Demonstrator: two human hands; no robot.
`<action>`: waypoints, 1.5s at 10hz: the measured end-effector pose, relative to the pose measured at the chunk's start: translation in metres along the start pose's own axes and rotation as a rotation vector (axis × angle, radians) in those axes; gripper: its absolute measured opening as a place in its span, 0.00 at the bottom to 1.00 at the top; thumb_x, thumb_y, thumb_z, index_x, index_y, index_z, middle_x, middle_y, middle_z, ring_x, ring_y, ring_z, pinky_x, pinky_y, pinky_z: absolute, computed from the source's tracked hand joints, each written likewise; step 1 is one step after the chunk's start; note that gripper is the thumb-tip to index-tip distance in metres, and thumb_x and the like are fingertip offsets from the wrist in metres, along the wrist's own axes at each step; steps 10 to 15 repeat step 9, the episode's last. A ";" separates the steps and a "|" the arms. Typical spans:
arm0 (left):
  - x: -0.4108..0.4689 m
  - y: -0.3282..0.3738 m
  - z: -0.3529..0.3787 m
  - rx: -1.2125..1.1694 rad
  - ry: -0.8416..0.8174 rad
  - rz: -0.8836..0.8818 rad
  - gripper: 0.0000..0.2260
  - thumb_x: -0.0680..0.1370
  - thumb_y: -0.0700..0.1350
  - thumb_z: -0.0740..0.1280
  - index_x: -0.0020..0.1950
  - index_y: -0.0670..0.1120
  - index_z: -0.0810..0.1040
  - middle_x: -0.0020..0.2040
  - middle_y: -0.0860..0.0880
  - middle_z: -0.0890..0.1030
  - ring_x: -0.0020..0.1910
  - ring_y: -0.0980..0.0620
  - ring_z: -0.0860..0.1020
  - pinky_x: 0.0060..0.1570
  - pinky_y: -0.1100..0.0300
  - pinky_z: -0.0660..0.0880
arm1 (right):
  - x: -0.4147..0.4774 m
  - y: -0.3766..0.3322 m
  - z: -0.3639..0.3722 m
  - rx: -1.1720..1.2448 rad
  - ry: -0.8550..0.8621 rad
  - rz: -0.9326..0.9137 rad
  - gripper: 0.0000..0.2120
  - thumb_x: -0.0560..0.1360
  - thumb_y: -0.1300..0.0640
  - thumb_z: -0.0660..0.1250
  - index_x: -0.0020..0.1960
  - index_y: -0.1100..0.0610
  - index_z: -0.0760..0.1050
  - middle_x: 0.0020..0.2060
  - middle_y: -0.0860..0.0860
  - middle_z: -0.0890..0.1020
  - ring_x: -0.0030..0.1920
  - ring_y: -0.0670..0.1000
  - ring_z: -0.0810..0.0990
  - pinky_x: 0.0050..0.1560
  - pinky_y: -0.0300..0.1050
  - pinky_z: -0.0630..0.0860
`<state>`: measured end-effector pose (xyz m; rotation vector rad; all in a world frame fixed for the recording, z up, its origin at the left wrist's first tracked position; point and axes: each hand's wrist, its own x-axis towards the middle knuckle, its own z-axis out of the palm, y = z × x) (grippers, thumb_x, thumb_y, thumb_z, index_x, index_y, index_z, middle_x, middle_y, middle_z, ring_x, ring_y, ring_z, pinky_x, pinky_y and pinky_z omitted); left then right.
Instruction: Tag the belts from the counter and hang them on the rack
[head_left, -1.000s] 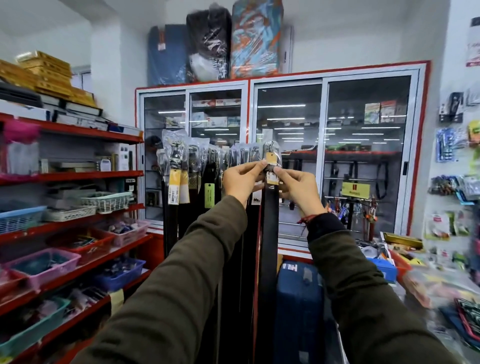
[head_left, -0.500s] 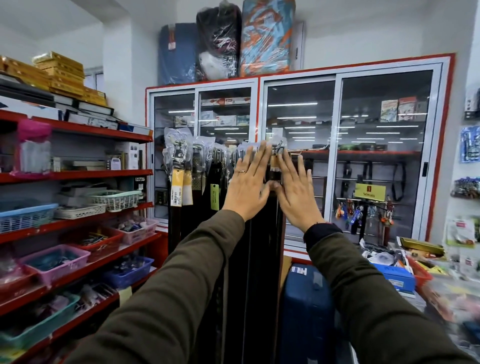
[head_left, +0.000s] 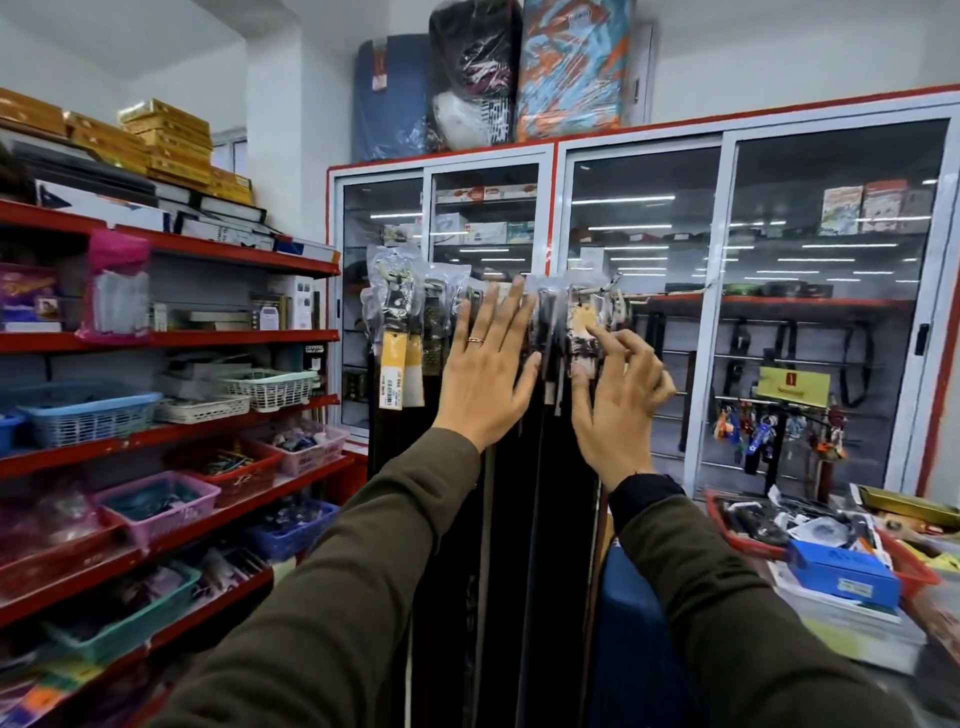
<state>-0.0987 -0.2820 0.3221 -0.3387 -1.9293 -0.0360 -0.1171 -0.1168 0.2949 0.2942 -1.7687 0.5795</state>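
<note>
The belts (head_left: 498, 467) hang in a dark row from the rack (head_left: 613, 291), buckles in clear wrap at its top. The left hand (head_left: 480, 379) lies flat on them, fingers spread, gripping nothing. The right hand (head_left: 618, 400) curls its fingers loosely against a wrapped buckle (head_left: 582, 332) near the rack's right end, not clearly gripping it.

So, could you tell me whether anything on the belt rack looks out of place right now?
Nothing stands out. The belts hang straight, packed close on the rack. The left hand lies flat on them; the right hand fingers a tag near the buckles.
</note>
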 end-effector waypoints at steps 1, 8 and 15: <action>-0.013 -0.034 -0.022 0.030 0.074 -0.045 0.30 0.83 0.52 0.55 0.83 0.45 0.51 0.84 0.45 0.50 0.83 0.44 0.48 0.81 0.42 0.44 | -0.001 -0.041 0.008 0.051 0.044 -0.078 0.19 0.80 0.47 0.58 0.70 0.47 0.69 0.63 0.50 0.71 0.65 0.51 0.70 0.63 0.52 0.62; -0.032 -0.122 -0.020 -0.082 -0.085 -0.162 0.31 0.82 0.49 0.52 0.83 0.45 0.45 0.84 0.48 0.47 0.83 0.48 0.45 0.82 0.45 0.46 | 0.020 -0.116 0.082 -0.082 -0.338 -0.310 0.30 0.82 0.43 0.50 0.81 0.47 0.46 0.81 0.43 0.49 0.81 0.53 0.49 0.77 0.64 0.47; -0.041 -0.103 -0.017 -0.032 0.030 -0.183 0.31 0.83 0.48 0.55 0.83 0.43 0.46 0.84 0.44 0.44 0.84 0.46 0.44 0.82 0.45 0.43 | 0.022 -0.104 0.051 -0.019 -0.277 -0.416 0.29 0.82 0.45 0.53 0.80 0.50 0.53 0.81 0.47 0.55 0.80 0.50 0.55 0.78 0.56 0.53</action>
